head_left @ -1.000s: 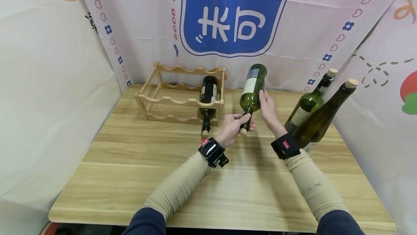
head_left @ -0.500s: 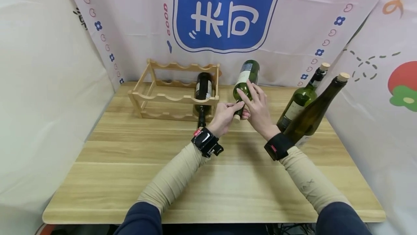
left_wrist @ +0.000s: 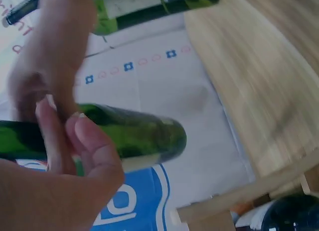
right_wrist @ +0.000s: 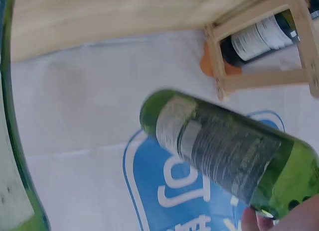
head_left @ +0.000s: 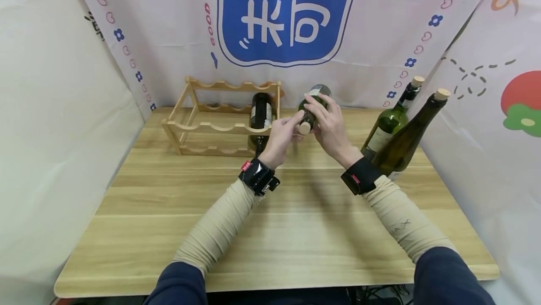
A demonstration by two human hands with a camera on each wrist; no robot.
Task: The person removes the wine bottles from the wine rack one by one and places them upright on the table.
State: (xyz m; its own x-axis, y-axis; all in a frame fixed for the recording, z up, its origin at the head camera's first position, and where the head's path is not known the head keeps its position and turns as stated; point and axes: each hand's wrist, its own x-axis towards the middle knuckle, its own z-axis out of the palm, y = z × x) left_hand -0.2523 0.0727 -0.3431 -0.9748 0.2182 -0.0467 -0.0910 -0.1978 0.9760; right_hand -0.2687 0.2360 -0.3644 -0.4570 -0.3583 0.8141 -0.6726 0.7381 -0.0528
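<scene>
A green wine bottle (head_left: pixel 320 89) is in the air over the back of the table, to the right of the wooden wine rack (head_left: pixel 228 129). Its corked neck points toward me and its base toward the back cloth. My left hand (head_left: pixel 280 139) grips the neck from the left. My right hand (head_left: pixel 332 130) holds it from the right, fingers laid over the shoulder. The right wrist view shows the labels of this bottle (right_wrist: pixel 219 146); the left wrist view shows its base end. A dark wine bottle (head_left: pixel 260 113) lies in the rack's right end, its neck partly behind my left hand.
Two corked bottles stand upright at the right, a green bottle (head_left: pixel 390 121) and a taller brown bottle (head_left: pixel 407 147), close beside my right wrist. A printed cloth (head_left: pixel 181 27) hangs behind the wooden table (head_left: pixel 169 230).
My right hand has shifted from the bottle's side to over its shoulder and neck. Both hands have lifted the bottle and tipped its neck upward, moving slightly left toward the rack.
</scene>
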